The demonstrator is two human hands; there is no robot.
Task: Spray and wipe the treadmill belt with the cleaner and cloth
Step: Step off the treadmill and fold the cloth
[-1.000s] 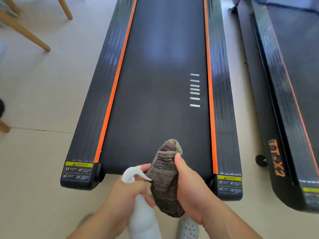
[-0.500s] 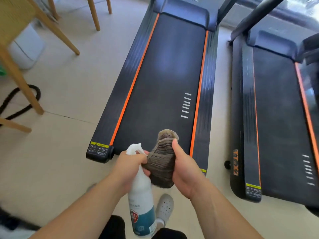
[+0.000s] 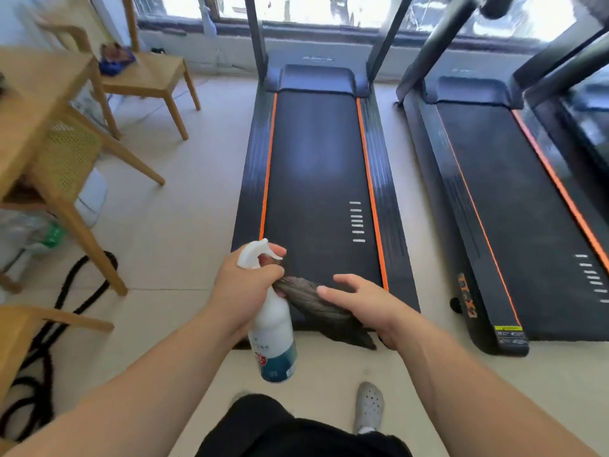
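Head view, standing at the rear end of the machine

- Treadmill (image 3: 253, 179): black deck lying lengthwise away from the viewer, two grey uprights rising at the far end in front of a window (image 3: 306, 8). An orange strip (image 3: 267, 166) runs along each side of the treadmill belt (image 3: 316, 173). The belt is dark and matt, with a pale sheen midway along it. A column of short white dashes (image 3: 356, 222) sits near its right edge.
- Second treadmill (image 3: 507, 219): same make by the look of it, parallel on the right, apart from the first with bare floor between.
- Wooden table (image 3: 29, 103) at the left edge, with a wooden chair (image 3: 148, 77) beyond it. A dark blue and brown item lies on the chair seat, too blurred to name.
- Black rope (image 3: 39, 357) lies coiled on the pale floor under the table legs.
- Left hand (image 3: 244, 285): wrapped round the neck of the spray bottle (image 3: 272, 328), forefinger across the white trigger head. The bottle is white with a teal base band, hangs roughly upright and sits near the belt's near left corner. The nozzle points toward the belt.
- Right hand (image 3: 362, 305): fingers spread and nearly straight, laid over the cloth (image 3: 316, 303), not clenched on it.
- Cloth: brown-grey, bunched into a long roll, slung between the two hands above the belt's rear end. Its left tip meets the left hand's fingers, and its tail trails under the right palm. Contact with the belt: cannot tell.
- Grey perforated clog (image 3: 369, 407) on the floor below the right forearm
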